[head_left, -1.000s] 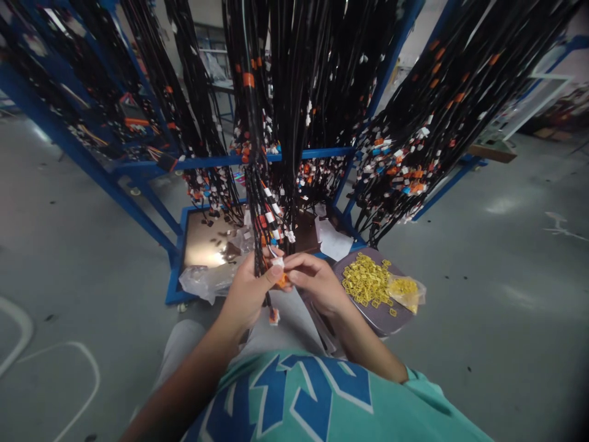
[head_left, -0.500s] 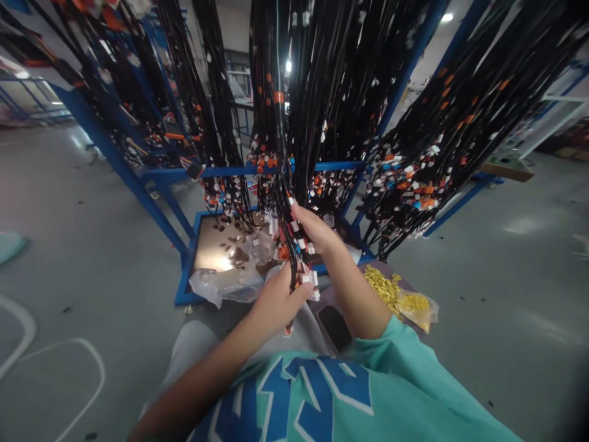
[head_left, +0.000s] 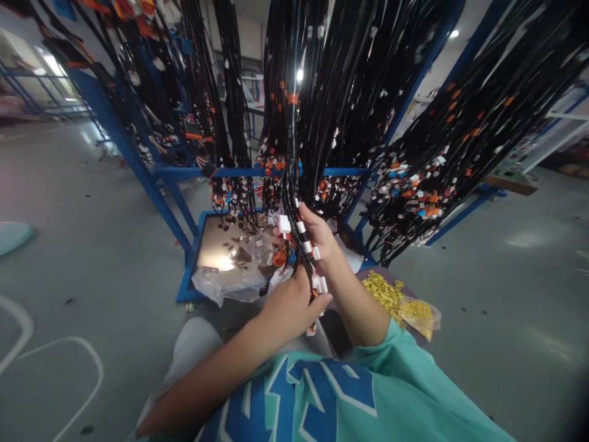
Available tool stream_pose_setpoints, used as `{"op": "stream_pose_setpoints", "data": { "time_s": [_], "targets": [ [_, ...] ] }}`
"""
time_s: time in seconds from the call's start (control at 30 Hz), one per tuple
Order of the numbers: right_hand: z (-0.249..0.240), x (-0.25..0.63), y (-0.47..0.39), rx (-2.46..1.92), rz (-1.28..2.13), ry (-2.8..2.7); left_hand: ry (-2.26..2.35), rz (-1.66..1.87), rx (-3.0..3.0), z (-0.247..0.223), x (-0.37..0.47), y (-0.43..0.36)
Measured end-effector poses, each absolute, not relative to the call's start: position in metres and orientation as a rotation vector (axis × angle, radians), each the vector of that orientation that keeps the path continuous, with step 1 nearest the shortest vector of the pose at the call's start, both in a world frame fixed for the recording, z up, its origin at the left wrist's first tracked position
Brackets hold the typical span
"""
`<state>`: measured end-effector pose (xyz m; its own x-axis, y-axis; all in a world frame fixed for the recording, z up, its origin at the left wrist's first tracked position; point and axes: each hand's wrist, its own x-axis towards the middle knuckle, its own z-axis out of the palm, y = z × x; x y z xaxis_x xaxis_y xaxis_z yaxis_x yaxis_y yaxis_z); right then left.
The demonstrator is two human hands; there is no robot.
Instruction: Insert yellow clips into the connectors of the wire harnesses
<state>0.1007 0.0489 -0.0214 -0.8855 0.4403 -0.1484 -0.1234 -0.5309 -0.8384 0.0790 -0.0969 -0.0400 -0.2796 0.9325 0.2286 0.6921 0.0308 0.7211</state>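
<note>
A black wire harness (head_left: pixel 291 199) hangs down in front of me, its lower branches ending in white, orange and blue connectors. My left hand (head_left: pixel 294 299) is closed around the lower wires, its thumb beside a white connector (head_left: pixel 319 284). Higher up, my right hand (head_left: pixel 321 236) grips the harness from the right, thumb raised along it and some fingertips showing on its far left side. At those fingertips sits a white connector block (head_left: pixel 284 224). Orange connectors (head_left: pixel 278 256) dangle just below it. Parts of both hands' fingers are hidden behind the wires.
A blue rack frame (head_left: pixel 172 174) carries many hanging harnesses (head_left: pixel 359 92) ahead and to both sides. Clear plastic bags (head_left: pixel 230 283) lie on its bottom shelf (head_left: pixel 209 245). Yellow small parts (head_left: pixel 381 291) and a bag of them (head_left: pixel 418 310) lie at my right.
My left hand and the lower wires have shifted right. A white connector block now shows at my right hand's fingertips, left of the harness. The whole view has shifted slightly.
</note>
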Motion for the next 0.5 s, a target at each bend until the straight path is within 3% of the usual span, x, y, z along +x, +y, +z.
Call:
{"op": "stream_pose_setpoints", "data": {
  "time_s": [0.17,0.33,0.4,0.5],
  "targets": [
    [-0.027,0.117,0.057,-0.374,2.401,-1.288,1.889,0.927,2.107,-0.035,0.069,-0.127],
    [-0.018,0.139,0.057,-0.175,2.505,-1.197,1.905,0.860,1.703,-0.013,0.025,-0.123],
    [-0.011,0.144,0.052,-0.098,2.526,-1.151,2.093,1.119,1.520,-0.009,0.007,-0.098],
    [-0.003,0.147,0.048,-0.049,2.539,-1.150,1.927,1.449,1.360,-0.013,-0.001,-0.046]
  ]
}}
